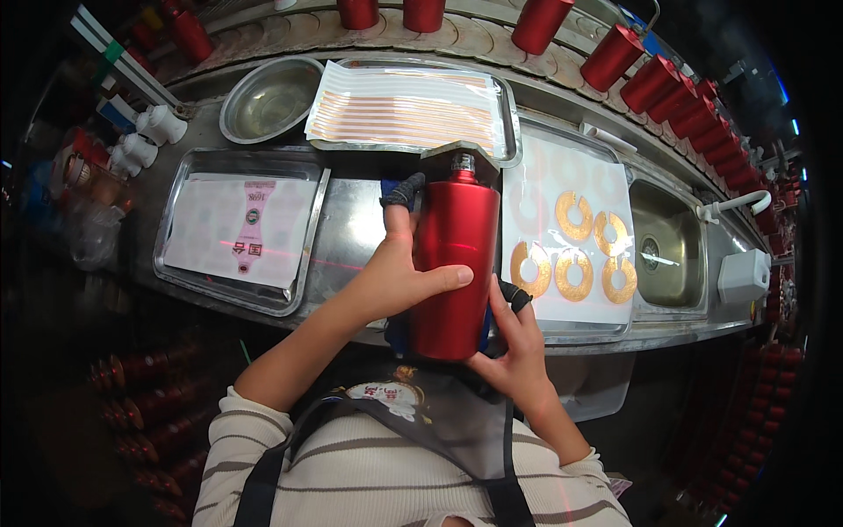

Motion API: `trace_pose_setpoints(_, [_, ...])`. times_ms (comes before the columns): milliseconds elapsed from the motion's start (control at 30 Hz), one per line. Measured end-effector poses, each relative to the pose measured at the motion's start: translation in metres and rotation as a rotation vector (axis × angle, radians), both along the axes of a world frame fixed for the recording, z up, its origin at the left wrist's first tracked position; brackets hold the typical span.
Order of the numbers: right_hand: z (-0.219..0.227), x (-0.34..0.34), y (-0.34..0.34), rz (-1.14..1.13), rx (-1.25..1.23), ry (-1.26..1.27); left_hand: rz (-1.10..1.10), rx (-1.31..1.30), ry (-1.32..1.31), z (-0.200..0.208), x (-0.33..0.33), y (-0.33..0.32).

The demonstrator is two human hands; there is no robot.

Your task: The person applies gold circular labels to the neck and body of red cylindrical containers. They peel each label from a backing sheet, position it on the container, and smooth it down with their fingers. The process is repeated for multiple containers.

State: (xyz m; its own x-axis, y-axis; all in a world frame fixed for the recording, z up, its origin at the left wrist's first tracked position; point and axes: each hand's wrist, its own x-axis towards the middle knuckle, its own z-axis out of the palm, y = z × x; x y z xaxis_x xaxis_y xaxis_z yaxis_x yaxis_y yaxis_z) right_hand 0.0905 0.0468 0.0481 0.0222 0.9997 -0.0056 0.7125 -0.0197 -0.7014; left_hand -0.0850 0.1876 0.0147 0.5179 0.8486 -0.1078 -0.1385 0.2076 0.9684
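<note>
Both my hands hold a glossy red bottle (454,255) upright in front of my apron, over the counter's near edge. My left hand (406,263) wraps its left side, with the thumb lying across the front. Low on the bottle's right side, my right hand (515,342) grips with fingers and thumb. Dark wraps cover a fingertip on each hand. The bottle has a bare threaded neck at the top. To its right lies a sheet of gold ring-shaped stickers (573,275); to its left, a tray (307,294) carries a sheet with a pink label (255,220).
A tray of gold-striped strips (404,105) lies behind the bottle, beside a metal bowl of liquid (272,101). At right are a sink (672,255), a white faucet (736,207) and a white jug (745,275). Several red bottles (612,57) stand along a conveyor (479,44) at the back.
</note>
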Motion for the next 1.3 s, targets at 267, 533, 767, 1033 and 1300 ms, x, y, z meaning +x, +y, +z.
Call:
trace_pose_setpoints(267, [0.010, 0.029, -0.007, 0.018, -0.212, -0.032, 0.081, -0.070, 0.192, 0.024, 0.040, -0.026])
trace_pose_setpoints(533, [0.038, 0.028, -0.021, -0.021, -0.325, 0.128, 0.149, -0.103, 0.175, 0.018, -0.033, -0.025])
trace_pose_setpoints(767, [0.040, 0.051, -0.024, 0.055, -0.302, 0.185, 0.375, 0.376, 1.272, 0.001, -0.209, 0.002])
trace_pose_setpoints(1033, [0.041, 0.051, -0.028, 0.002, -0.321, 0.212, 0.448, 0.267, 1.633, -0.022, -0.300, 0.023])
trace_pose_setpoints(1300, [0.042, 0.053, -0.035, 0.009, -0.322, 0.205, 0.315, 0.555, 1.319, -0.040, -0.293, 0.103])
